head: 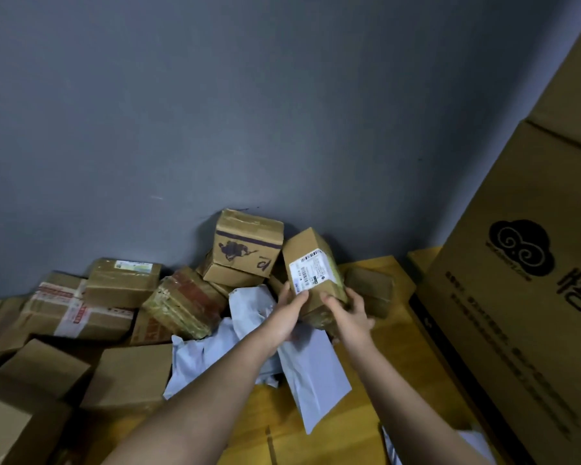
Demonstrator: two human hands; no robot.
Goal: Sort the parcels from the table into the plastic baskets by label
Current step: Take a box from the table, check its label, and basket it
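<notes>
Cardboard box [312,280] is being held up by both hands over the table's [379,374] far edge, white label [307,271] tilted toward the person, likely for reading. Left hand's [291,313] thumb is pressing beside the label; right hand's [349,313] fingers are curling round the box's right side. No baskets are showing.

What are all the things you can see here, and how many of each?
held box: one, brown with a white label, lifted above the pile, gripped by both hands
cardboard parcels: about ten or more, brown, some taped, heaped on the table along the wall
printed box: one, brown with a dark flower mark, on top of the heap at the back
mailer bags: several, pale grey-blue, at the table's middle under the arms
big cartons: two, brown, stacked at the right, the lower with a black cloud logo
table: one, yellow wood
wall: grey, behind
left hand: holds the box
right hand: holds the box
</notes>
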